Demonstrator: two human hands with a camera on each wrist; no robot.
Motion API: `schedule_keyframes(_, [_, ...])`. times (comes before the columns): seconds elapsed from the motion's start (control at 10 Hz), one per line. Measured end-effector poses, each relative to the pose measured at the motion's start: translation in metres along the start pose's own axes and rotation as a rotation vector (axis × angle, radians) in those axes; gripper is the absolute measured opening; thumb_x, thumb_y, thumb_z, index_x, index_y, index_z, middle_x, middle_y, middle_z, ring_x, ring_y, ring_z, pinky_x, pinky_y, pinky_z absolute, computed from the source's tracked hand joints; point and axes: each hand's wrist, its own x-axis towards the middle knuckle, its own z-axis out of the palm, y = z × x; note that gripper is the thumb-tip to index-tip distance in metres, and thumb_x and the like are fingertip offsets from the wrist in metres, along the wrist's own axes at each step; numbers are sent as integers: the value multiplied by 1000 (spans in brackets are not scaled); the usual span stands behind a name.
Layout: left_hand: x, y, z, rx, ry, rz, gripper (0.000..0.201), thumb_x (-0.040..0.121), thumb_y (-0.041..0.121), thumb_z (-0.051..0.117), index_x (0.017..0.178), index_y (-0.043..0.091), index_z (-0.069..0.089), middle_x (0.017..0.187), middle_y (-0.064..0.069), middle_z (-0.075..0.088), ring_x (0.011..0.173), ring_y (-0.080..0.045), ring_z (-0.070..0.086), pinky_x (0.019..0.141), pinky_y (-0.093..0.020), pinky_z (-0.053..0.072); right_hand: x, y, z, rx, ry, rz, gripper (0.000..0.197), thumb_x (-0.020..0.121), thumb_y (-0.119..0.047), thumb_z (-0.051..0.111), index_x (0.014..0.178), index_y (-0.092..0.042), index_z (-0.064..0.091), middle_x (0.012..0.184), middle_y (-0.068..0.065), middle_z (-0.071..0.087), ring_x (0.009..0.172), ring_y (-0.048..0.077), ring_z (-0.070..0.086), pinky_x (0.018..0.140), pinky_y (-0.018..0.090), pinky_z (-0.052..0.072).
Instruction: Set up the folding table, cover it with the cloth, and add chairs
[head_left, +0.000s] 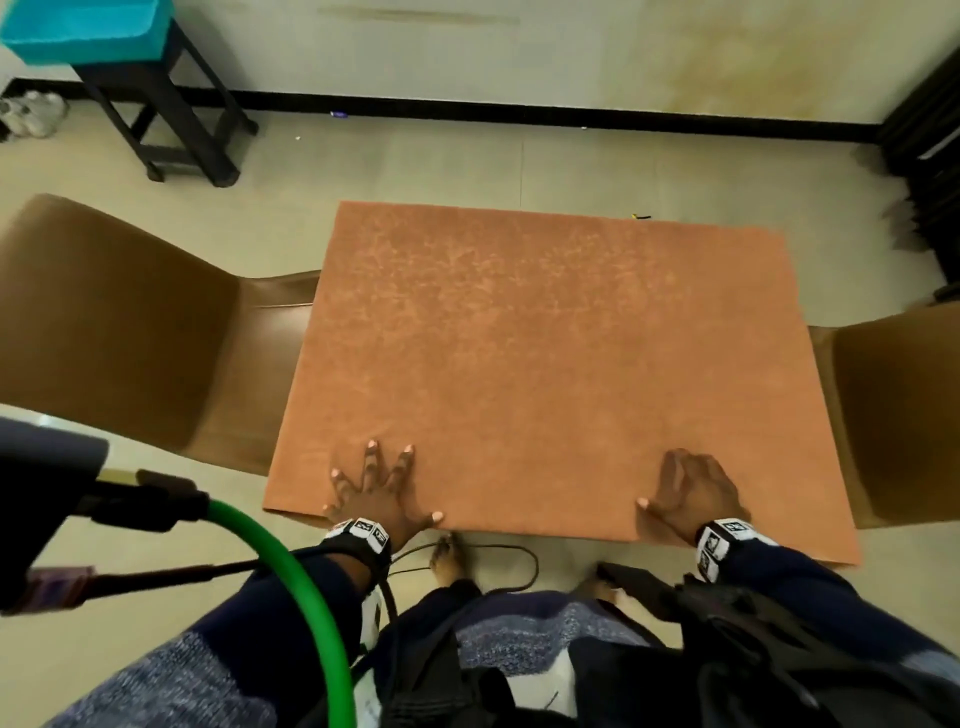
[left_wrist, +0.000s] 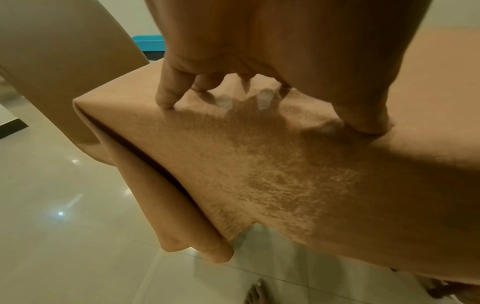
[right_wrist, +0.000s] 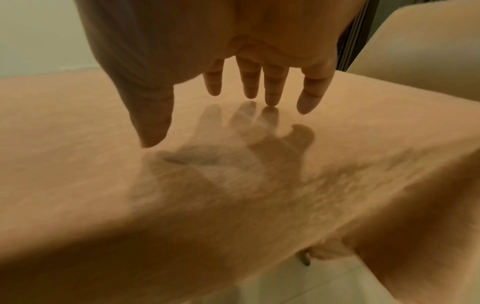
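An orange-brown cloth (head_left: 545, 353) lies flat over the table and hides its top; its near edge hangs over the front (left_wrist: 182, 216). My left hand (head_left: 376, 491) rests on the cloth near the front left corner, fingers spread and straight, fingertips (left_wrist: 165, 102) touching the fabric. My right hand (head_left: 691, 491) sits on the cloth toward the front right, fingers (right_wrist: 271, 90) straight, one tip touching the cloth (right_wrist: 233, 185). A brown chair (head_left: 130, 332) stands at the table's left side. Another brown chair (head_left: 904, 415) stands at the right side.
A dark stool (head_left: 161, 109) with a teal box (head_left: 88, 28) stands at the back left by the wall. Dark furniture (head_left: 930, 135) fills the back right corner. A green hoop-like tube (head_left: 311, 597) and cables hang at my left. Tiled floor (head_left: 467, 161) lies beyond the table.
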Motion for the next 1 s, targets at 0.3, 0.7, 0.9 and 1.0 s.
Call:
schedule_keyframes(0.3, [5, -29, 0, -66, 29, -61, 108, 64, 92, 44, 149, 57, -14, 164, 1, -28, 148, -51, -14, 115, -71, 9, -37, -43, 14, 85, -10, 38, 108, 59, -73, 73, 149, -38, 27, 157, 1, 20, 143, 34, 32, 111, 51, 41])
schedule_keyframes(0.7, [-18, -40, 18, -24, 183, -178, 109, 78, 74, 58, 159, 25, 4, 164, -21, 4, 151, -42, 7, 123, -51, 14, -66, 24, 12, -17, -123, -98, 109, 80, -59, 72, 162, -26, 9, 170, 5, 1, 155, 30, 11, 125, 35, 19])
schedule_keyframes(0.9, [-36, -54, 28, -107, 55, -168, 120, 69, 72, 72, 159, 33, 3, 165, -14, -2, 148, -41, 23, 119, -47, 30, -83, 26, -1, -38, -169, -94, 101, 82, -54, 73, 160, -23, 17, 169, 8, 7, 154, 30, 17, 123, 36, 23])
schedule_keyframes(1.0, [-43, -42, 9, -66, 34, -101, 111, 70, 76, 67, 156, 23, 20, 154, -18, 24, 135, -40, 40, 112, -44, 38, -86, 14, -13, -7, -191, -114, 74, 85, -52, 72, 146, -20, 45, 149, 8, 47, 132, 25, 51, 108, 31, 42])
